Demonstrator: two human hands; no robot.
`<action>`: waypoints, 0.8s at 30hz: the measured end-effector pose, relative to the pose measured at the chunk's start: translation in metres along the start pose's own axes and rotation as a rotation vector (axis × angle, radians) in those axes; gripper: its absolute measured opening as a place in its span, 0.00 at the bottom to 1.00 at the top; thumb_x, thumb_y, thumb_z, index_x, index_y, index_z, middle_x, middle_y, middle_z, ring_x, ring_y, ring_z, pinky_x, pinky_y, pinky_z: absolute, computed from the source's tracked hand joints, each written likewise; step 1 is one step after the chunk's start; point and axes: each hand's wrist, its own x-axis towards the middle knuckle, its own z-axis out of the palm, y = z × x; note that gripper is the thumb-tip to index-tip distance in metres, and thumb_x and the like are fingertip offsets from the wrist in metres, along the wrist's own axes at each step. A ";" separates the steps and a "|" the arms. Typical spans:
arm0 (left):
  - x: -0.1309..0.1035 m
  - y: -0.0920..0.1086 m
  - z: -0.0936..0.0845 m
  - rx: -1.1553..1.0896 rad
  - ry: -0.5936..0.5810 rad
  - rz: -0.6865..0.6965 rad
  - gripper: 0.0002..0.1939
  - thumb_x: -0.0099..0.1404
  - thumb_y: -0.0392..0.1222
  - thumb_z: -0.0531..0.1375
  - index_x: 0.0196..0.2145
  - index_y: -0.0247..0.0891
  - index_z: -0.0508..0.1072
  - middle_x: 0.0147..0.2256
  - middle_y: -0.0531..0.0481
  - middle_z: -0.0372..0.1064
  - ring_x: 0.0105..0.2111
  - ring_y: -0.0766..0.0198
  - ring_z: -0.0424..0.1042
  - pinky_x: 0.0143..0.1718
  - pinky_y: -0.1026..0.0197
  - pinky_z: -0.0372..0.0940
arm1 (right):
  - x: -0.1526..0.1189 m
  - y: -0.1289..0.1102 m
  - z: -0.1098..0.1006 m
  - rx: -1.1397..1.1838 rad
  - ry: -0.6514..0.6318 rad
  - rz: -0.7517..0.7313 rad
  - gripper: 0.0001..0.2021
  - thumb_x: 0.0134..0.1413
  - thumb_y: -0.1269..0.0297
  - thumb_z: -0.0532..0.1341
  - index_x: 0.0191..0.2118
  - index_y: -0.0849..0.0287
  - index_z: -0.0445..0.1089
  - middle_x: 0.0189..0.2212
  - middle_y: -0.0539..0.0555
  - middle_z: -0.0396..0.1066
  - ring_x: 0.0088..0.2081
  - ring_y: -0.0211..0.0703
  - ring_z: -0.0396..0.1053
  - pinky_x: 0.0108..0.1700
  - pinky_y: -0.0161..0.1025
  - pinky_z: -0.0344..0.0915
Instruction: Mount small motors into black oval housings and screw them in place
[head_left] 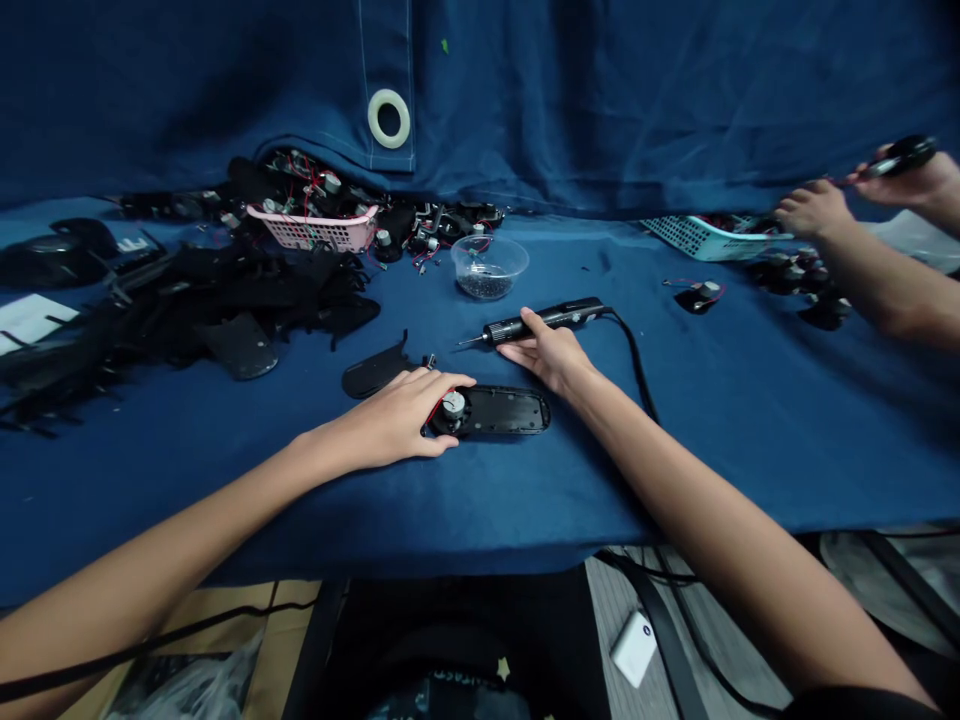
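Centre of frame: left hand [397, 415], thumb and fingers spread apart, gripping black oblong plastic housing [510, 411]; right hand [555, 355] pinching black cylindrical corded screwdriver [577, 313]. Thin red wire [438, 408] hugging round silver motor [453, 404], risking snagging if fingers slip.

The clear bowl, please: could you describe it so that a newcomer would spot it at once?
On the blue cloth, look between the pink basket on the left and the turquoise basket on the right. The bowl stands there, beyond the screwdriver, with small dark pieces inside; unlike the baskets, it is round and see-through.
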 end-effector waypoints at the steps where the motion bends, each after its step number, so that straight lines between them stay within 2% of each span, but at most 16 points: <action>1: 0.001 0.000 0.001 0.000 -0.002 -0.010 0.32 0.61 0.47 0.61 0.61 0.46 0.56 0.52 0.45 0.63 0.52 0.50 0.62 0.54 0.46 0.58 | 0.001 -0.002 -0.001 -0.037 -0.012 0.021 0.14 0.58 0.56 0.59 0.30 0.64 0.66 0.23 0.56 0.74 0.29 0.40 0.76 0.37 0.37 0.76; 7: 0.001 0.001 0.002 0.022 -0.015 -0.024 0.36 0.60 0.49 0.62 0.62 0.39 0.54 0.55 0.41 0.60 0.56 0.49 0.59 0.57 0.47 0.55 | 0.010 -0.017 -0.011 -0.325 -0.105 0.127 0.16 0.55 0.52 0.61 0.31 0.63 0.65 0.25 0.61 0.75 0.28 0.42 0.76 0.34 0.38 0.76; 10: -0.003 0.001 -0.002 -0.009 -0.037 -0.028 0.38 0.62 0.56 0.60 0.63 0.43 0.51 0.59 0.43 0.56 0.61 0.47 0.52 0.61 0.44 0.50 | 0.005 -0.024 -0.016 -0.511 -0.176 0.116 0.19 0.56 0.49 0.59 0.28 0.63 0.66 0.23 0.63 0.74 0.25 0.44 0.74 0.29 0.41 0.75; 12: -0.005 0.003 -0.007 -0.056 -0.014 -0.038 0.36 0.63 0.59 0.58 0.64 0.45 0.51 0.61 0.45 0.54 0.62 0.48 0.51 0.61 0.44 0.49 | -0.007 -0.028 -0.020 -0.623 -0.209 0.056 0.18 0.54 0.50 0.62 0.27 0.63 0.67 0.22 0.61 0.73 0.23 0.43 0.72 0.29 0.42 0.74; 13: -0.005 0.003 -0.011 -0.077 0.012 -0.035 0.34 0.64 0.58 0.57 0.63 0.46 0.52 0.60 0.45 0.54 0.61 0.50 0.52 0.61 0.45 0.51 | -0.017 -0.029 -0.022 -0.679 -0.226 -0.009 0.17 0.52 0.52 0.64 0.27 0.62 0.67 0.22 0.59 0.72 0.23 0.43 0.71 0.31 0.42 0.73; 15: -0.003 0.005 -0.017 -0.089 0.053 -0.004 0.30 0.65 0.56 0.57 0.61 0.46 0.56 0.58 0.46 0.57 0.58 0.53 0.57 0.59 0.49 0.54 | -0.041 -0.032 -0.024 -0.766 -0.268 -0.181 0.16 0.48 0.51 0.66 0.31 0.60 0.70 0.27 0.56 0.74 0.30 0.43 0.72 0.41 0.43 0.72; 17: 0.001 0.007 -0.020 -0.063 0.066 0.038 0.29 0.65 0.55 0.58 0.59 0.44 0.59 0.56 0.46 0.59 0.56 0.54 0.60 0.58 0.50 0.56 | -0.067 -0.033 -0.026 -1.017 -0.456 -0.571 0.20 0.53 0.47 0.61 0.44 0.58 0.69 0.39 0.56 0.74 0.41 0.46 0.72 0.48 0.47 0.68; 18: 0.003 0.007 -0.020 -0.043 0.061 0.055 0.29 0.65 0.55 0.58 0.59 0.43 0.60 0.55 0.45 0.60 0.55 0.54 0.60 0.57 0.50 0.56 | -0.079 -0.032 -0.026 -1.102 -0.535 -0.670 0.23 0.54 0.46 0.60 0.49 0.58 0.67 0.44 0.57 0.73 0.46 0.48 0.70 0.51 0.48 0.67; 21: 0.007 0.006 -0.016 0.012 0.041 0.081 0.28 0.65 0.53 0.60 0.58 0.40 0.61 0.52 0.44 0.63 0.52 0.53 0.63 0.55 0.50 0.58 | -0.101 -0.027 -0.026 -1.287 -0.641 -0.823 0.30 0.53 0.44 0.60 0.56 0.58 0.63 0.50 0.59 0.69 0.51 0.51 0.66 0.54 0.50 0.64; 24: 0.010 0.006 -0.012 0.033 0.017 0.067 0.28 0.64 0.52 0.61 0.57 0.38 0.63 0.50 0.44 0.63 0.49 0.54 0.65 0.53 0.52 0.60 | -0.104 -0.021 -0.024 -1.363 -0.653 -0.872 0.27 0.55 0.48 0.59 0.56 0.61 0.63 0.49 0.60 0.67 0.51 0.51 0.66 0.54 0.49 0.64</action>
